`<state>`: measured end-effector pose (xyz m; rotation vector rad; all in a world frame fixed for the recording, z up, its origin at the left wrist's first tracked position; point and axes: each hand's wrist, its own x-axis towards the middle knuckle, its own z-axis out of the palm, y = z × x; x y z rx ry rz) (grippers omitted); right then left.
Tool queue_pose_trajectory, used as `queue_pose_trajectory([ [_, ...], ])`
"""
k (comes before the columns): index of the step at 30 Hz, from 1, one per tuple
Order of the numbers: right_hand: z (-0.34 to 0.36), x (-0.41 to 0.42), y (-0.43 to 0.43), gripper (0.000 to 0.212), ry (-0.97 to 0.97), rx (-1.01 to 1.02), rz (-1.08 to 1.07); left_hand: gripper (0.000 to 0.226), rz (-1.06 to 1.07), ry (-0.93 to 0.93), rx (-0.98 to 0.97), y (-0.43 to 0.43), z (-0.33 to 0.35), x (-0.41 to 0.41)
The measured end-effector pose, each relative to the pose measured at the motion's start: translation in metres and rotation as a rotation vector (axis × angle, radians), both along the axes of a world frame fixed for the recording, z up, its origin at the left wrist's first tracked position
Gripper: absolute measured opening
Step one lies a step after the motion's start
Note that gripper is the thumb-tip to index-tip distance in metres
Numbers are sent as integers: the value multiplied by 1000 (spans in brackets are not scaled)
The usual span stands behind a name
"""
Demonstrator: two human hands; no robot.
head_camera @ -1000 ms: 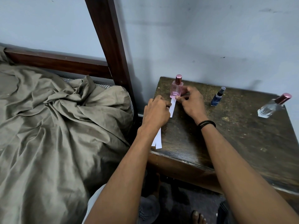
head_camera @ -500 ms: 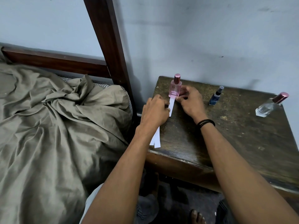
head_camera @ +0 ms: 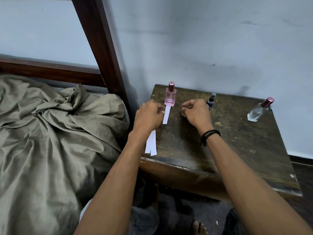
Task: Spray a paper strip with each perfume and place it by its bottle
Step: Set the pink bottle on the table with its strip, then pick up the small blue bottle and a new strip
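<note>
A pink perfume bottle (head_camera: pixel 170 97) stands upright at the back left of the dark wooden table (head_camera: pixel 237 150). One white paper strip (head_camera: pixel 166 115) lies flat on the table with its far end touching the bottle's base. Just left of that strip is my left hand (head_camera: pixel 149 116), its fingers curled; spare paper strips (head_camera: pixel 151 145) stick out from under its heel toward the table edge. To the strip's right my right hand (head_camera: pixel 195 112) hovers with fingers curled, holding nothing. It partly hides a small blue spray bottle (head_camera: pixel 211 100). A clear bottle with a rose cap (head_camera: pixel 259 110) stands far right.
A bed with a crumpled olive sheet (head_camera: pixel 50 141) lies close on the left, and its dark wooden post (head_camera: pixel 101 48) rises beside the table. A grey wall backs the table. A bare foot (head_camera: pixel 199 227) shows on the floor below.
My right hand has let go of the strip at the pink bottle and drawn away to the right. The left hand has shifted slightly left. The strip now lies alone before the bottle.
</note>
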<state>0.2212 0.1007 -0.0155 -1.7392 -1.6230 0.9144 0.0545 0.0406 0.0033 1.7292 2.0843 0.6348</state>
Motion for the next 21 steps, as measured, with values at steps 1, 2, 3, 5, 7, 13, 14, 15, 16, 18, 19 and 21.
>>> queue_pose_trajectory([
  [1, 4, 2, -5, 20, -5, -7, 5, 23, 20, -39, 12, 0, 3, -3],
  [2, 7, 3, -11, 22, -30, -4, 21, 22, 44, -76, 20, -1, 7, -7],
  [3, 11, 4, -19, 21, -66, 9, 57, 20, 70, -107, 20, -2, 11, -11],
  [5, 18, 4, -37, 13, -114, 43, 185, 19, 124, -156, 26, -4, 14, -23],
  [7, 21, 0, -53, 6, -135, 58, 343, 27, 164, -215, 31, -5, 12, -37],
  [13, 12, -19, -78, 39, -216, 148, 656, 40, 116, -257, -23, -10, 5, -64],
  [14, 10, -22, -80, 46, -231, 154, 676, 39, 94, -259, -42, -10, 4, -66],
  [15, 8, -25, -81, 52, -242, 160, 680, 37, 72, -264, -66, -11, 4, -67],
  [16, 6, -28, -81, 56, -250, 172, 670, 34, 48, -266, -92, -11, 3, -68],
  [18, 3, -33, -79, 54, -261, 191, 617, 31, 16, -253, -126, -12, 2, -69],
  [19, 1, -35, -77, 51, -267, 197, 587, 31, 10, -253, -134, -12, 2, -69],
  [21, -2, -39, -74, 44, -273, 201, 541, 32, 9, -258, -145, -12, 2, -69],
])
